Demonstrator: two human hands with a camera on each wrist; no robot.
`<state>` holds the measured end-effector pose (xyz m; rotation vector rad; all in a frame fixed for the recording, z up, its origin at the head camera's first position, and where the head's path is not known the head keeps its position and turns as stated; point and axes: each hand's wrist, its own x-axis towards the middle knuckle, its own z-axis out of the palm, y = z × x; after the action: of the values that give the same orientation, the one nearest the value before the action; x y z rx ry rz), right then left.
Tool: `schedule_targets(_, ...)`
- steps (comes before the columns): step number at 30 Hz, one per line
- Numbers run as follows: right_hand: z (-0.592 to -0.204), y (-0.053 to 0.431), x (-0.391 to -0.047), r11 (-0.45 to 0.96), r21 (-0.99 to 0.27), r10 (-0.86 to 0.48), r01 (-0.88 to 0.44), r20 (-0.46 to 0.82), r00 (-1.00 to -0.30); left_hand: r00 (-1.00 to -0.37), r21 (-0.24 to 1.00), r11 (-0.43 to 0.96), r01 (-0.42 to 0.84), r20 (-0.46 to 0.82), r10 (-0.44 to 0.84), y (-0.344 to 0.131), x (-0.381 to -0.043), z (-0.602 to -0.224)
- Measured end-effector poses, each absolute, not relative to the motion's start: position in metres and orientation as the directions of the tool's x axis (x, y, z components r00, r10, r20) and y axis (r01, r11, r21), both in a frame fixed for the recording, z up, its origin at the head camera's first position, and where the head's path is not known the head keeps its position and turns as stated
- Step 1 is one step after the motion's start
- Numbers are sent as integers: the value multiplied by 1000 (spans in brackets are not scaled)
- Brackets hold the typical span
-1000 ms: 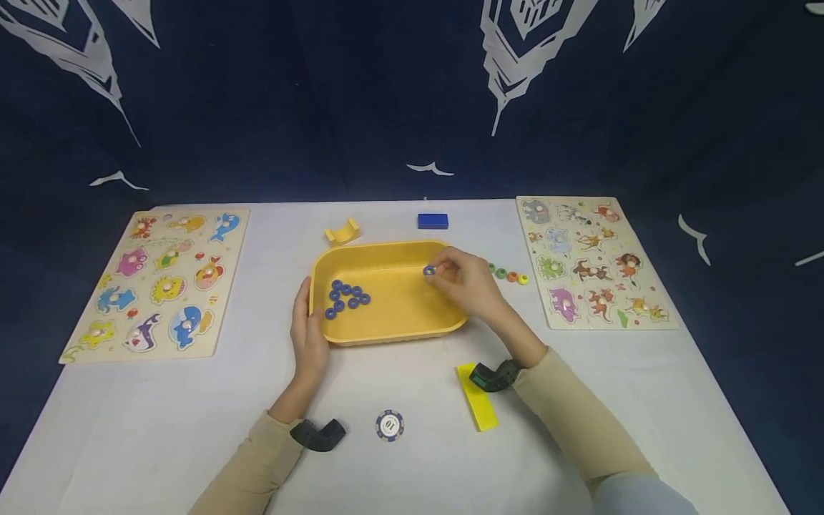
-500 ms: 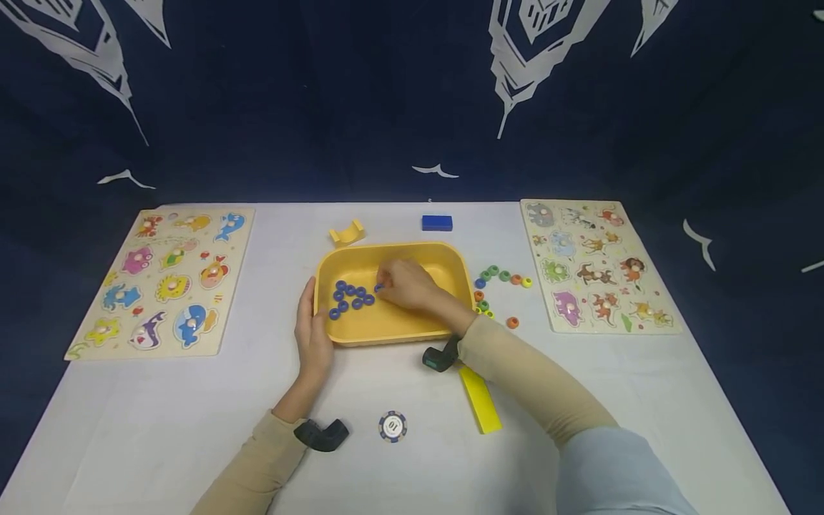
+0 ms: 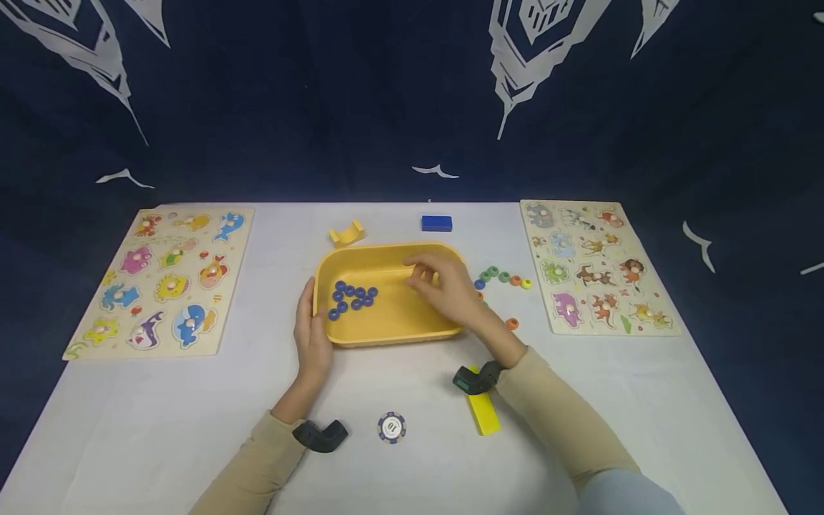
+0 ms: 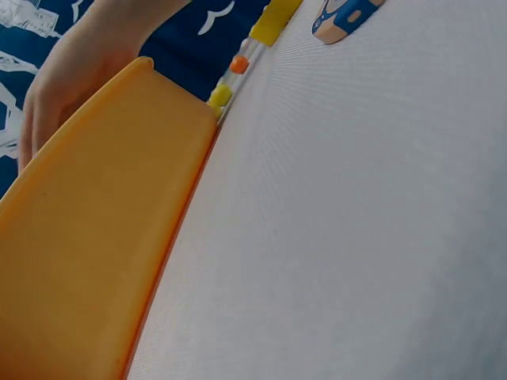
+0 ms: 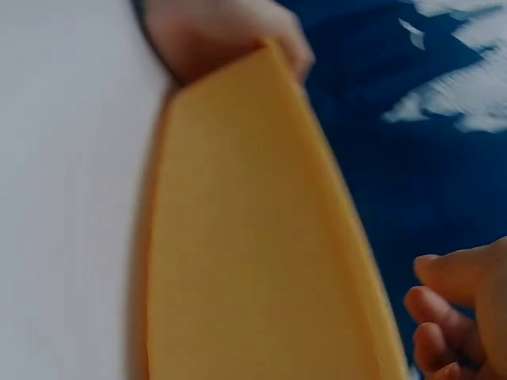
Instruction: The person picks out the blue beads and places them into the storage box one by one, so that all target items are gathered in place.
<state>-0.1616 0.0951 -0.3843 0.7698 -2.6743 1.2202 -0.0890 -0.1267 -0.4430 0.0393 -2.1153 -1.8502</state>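
Note:
A shallow yellow tray (image 3: 393, 332) lies on the white table, with several small blue ring-shaped beads (image 3: 356, 304) grouped at its left end. My left hand (image 3: 313, 343) holds the tray's left end, fingers along the outer wall and thumb by the rim. Above the right half of the tray hovers my right hand (image 3: 444, 286), thumb and index finger apart and nothing visible between them. The right wrist view shows that hand's loosely bent fingers (image 5: 444, 317) beside the tray wall (image 5: 238, 237). In the left wrist view, the tray wall (image 4: 103, 222) hides the beads inside.
Loose green, orange, yellow and blue beads (image 3: 493, 271) lie right of the tray. Behind it are a yellow arch block (image 3: 347, 234) and a blue block (image 3: 436, 223). Nearer are a poker chip (image 3: 391, 428) and a yellow bar (image 3: 484, 415). Puzzle boards (image 3: 161, 282) (image 3: 595, 268) flank both sides.
My right hand carried a blue bead leftward into the group, let it go there, then moved back right without it. My left hand stayed at the tray's left end.

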Motion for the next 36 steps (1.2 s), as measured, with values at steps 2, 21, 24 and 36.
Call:
schedule_targets(2,-382,115,-156,519,-695,-321,-498,381,-867,-942,966,169,198,235,-239,-129,-92,-448)
schedule_targets(21,-447,198,-152,637,-713,-15,-293,368,-930,-947,972,139,192,220,-232,-126,-88,-441)
schedule_targets(24,-450,198,-153,646,-706,-21,-289,361,-932,-946,968,150,199,230,-227,-122,-83,-429)
schedule_targets(36,-461,199,-159,771,-595,-45,-229,307,-951,-947,965,171,198,233,-223,-120,-81,-421)
